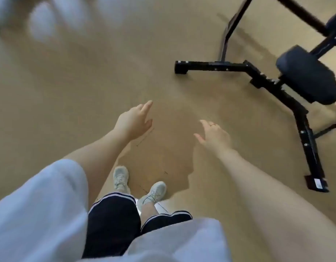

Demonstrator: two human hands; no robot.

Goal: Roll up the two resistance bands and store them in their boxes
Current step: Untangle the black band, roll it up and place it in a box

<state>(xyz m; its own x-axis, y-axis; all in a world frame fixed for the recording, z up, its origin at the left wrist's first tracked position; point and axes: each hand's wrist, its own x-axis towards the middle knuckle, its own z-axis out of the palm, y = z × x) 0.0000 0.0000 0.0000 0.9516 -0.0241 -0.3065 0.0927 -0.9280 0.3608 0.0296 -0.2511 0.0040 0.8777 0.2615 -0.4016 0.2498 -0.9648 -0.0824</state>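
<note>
No resistance band and no box shows in the head view. My left hand is stretched out in front of me over the tan floor, fingers straight, holding nothing. My right hand reaches forward at about the same height, fingers relaxed and spread, a ring on one finger, also holding nothing. Both hands hang in the air above the floor, apart from each other. The picture is blurred by motion.
A black workout bench with a padded seat and a metal frame stands on the floor at the right. My two feet in pale sneakers are below the hands. Bright blurred patches lie at the upper left.
</note>
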